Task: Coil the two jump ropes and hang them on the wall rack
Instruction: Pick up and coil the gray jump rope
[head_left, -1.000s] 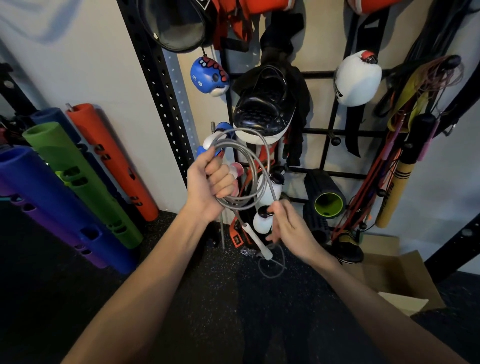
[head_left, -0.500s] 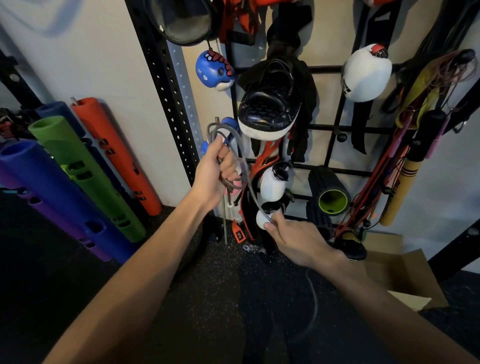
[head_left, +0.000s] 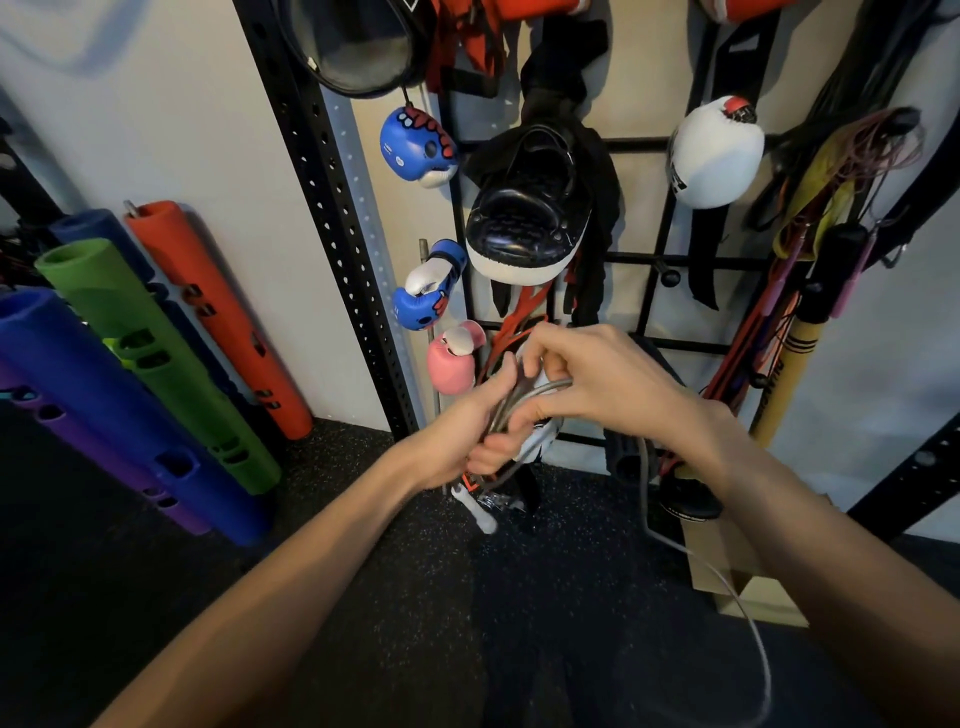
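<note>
A grey jump rope (head_left: 524, 397) is bunched in loops between both hands at mid frame, in front of the black wall rack (head_left: 657, 254). My left hand (head_left: 470, 428) grips the bundled loops. My right hand (head_left: 597, 387) lies over the top of the bundle and holds a strand against it. A white handle (head_left: 475, 512) hangs below my left hand. A loose length of the rope (head_left: 727, 587) trails down under my right forearm toward the floor. A second jump rope cannot be told apart from the gear on the rack.
Boxing gloves (head_left: 423, 299), a black head guard (head_left: 524, 223) and a white ball (head_left: 714, 150) hang on the rack. Foam rollers (head_left: 140, 364) lean on the wall at left. A perforated black upright (head_left: 332, 218) stands left of the rack. A cardboard box (head_left: 748, 587) sits on the floor at right.
My left hand dropped from chest height to lower down with the coil. My right hand came up from the low strand and now covers the bundle beside my left hand.
</note>
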